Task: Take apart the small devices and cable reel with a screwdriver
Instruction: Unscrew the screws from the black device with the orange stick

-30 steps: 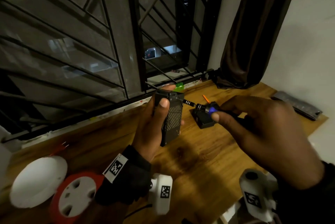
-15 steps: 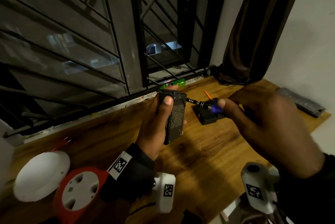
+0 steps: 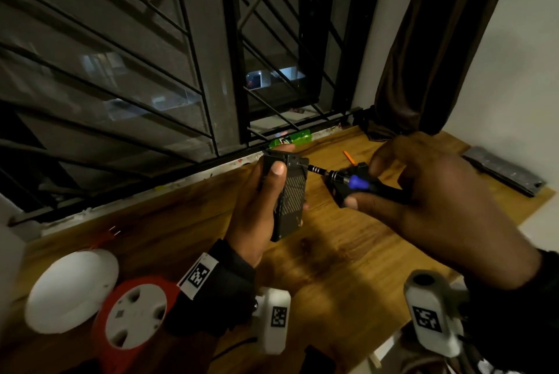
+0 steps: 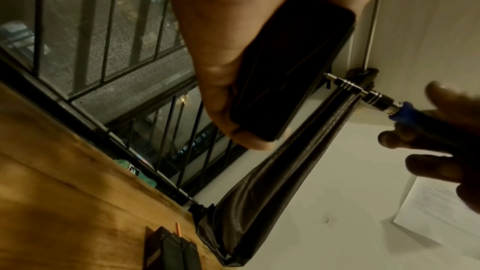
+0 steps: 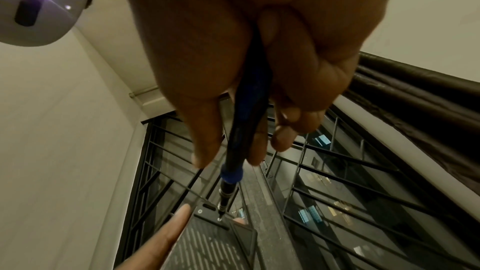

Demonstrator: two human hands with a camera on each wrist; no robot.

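Observation:
My left hand [image 3: 266,192] grips a small black slotted device [image 3: 290,201] upright above the wooden table [image 3: 348,252], thumb across its front. The same device [image 4: 285,69] fills the left wrist view. My right hand [image 3: 423,192] holds a blue-and-black screwdriver [image 3: 357,183] by the handle. Its metal bit [image 3: 314,168] sits in a screw at the device's top right corner. In the right wrist view the screwdriver [image 5: 239,151] runs down to that corner of the device [image 5: 207,239]. A red and white cable reel [image 3: 133,316] lies at the near left.
A second black device [image 3: 341,192] lies on the table under the screwdriver. A white round cover [image 3: 72,292] rests beside the reel. A green bottle [image 3: 290,139] lies by the window grille, an orange stick [image 3: 348,156] near it, a grey flat bar [image 3: 505,171] far right.
The view has shifted slightly. Both hands keep their hold, the bit stays on the device's top corner, and the right fingers have shifted around the handle.

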